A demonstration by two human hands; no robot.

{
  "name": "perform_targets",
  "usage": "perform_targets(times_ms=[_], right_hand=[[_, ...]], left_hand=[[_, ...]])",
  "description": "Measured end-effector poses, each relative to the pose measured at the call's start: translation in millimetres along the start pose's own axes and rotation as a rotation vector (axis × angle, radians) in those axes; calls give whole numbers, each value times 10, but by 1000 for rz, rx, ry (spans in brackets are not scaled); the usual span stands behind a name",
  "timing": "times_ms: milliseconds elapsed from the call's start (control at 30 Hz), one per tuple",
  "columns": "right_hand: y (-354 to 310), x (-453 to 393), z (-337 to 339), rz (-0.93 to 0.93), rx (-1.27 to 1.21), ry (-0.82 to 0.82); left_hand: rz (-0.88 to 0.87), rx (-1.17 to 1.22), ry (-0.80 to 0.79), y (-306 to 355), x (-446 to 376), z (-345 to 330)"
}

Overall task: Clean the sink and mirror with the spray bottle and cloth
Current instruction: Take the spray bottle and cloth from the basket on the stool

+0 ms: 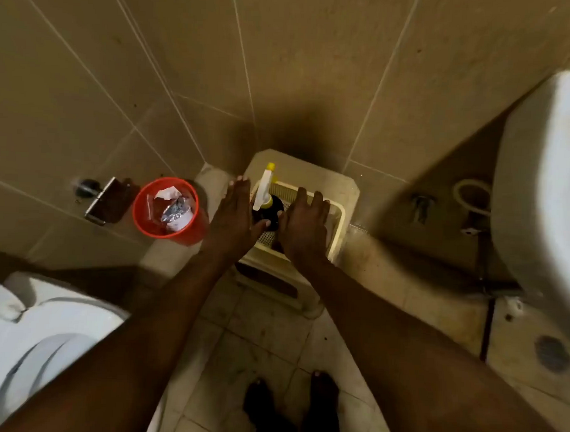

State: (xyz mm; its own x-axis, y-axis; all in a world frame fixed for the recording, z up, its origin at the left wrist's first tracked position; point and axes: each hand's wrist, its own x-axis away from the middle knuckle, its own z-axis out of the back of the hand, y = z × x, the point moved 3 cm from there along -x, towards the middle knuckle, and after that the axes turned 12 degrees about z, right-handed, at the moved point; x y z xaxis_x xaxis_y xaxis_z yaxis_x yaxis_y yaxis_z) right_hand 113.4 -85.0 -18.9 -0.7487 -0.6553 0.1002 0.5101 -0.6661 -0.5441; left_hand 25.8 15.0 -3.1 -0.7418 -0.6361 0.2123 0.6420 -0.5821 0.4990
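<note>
Two hands, our left hand [233,213] and right hand [304,226], fingers straight, flanking the spray bottle [265,190] in a cream basket [340,218], no readable label.

Round red plastic waste bin [166,210] with crumpled wrappers sits on floor by tiled wall corner. White toilet [33,338] lower left. Cream perforated plastic basket [337,218] on cream stand. Round floor drain [552,354] lower right.
</note>
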Motion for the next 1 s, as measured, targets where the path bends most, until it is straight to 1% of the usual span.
perform_targets(times_ms=[100, 200, 267, 333, 400, 500, 533, 600, 667, 733, 833, 1000], right_hand=[[62, -112, -162, -99, 45, -34], [151, -175, -311, -244, 73, -87], [183, -198, -390, -287, 49, -108], [214, -213, -476, -276, 86, -131], [285, -213, -525, -244, 151, -117], [436, -209, -543, -158, 242, -125], [473, -211, -546, -142, 243, -138], [501, -212, -571, -129, 233, -165], [486, -194, -620, -136, 200, -177], [471, -171, -662, -119, 181, -152], [505, -156, -685, -104, 225, -90], [560, -212, -695, -69, 238, -86]], left_hand=[[45, 125, -24, -122, -171, -83], [26, 176, -15, -211, -319, -193], [5, 214, 4, -231, -391, -225], [-9, 276, 7, -220, -449, -243], [-21, 324, -13, -198, -524, -275], [-44, 342, -128, -184, -684, -378], [-75, 304, -129, -184, -742, -423], [-128, 202, -91, -178, -824, -514], [-169, 176, -61, -164, -850, -564], [-201, 224, -55, -126, -800, -596], [-221, 297, -54, -150, -754, -672], [-225, 320, -8, -182, -725, -694]])
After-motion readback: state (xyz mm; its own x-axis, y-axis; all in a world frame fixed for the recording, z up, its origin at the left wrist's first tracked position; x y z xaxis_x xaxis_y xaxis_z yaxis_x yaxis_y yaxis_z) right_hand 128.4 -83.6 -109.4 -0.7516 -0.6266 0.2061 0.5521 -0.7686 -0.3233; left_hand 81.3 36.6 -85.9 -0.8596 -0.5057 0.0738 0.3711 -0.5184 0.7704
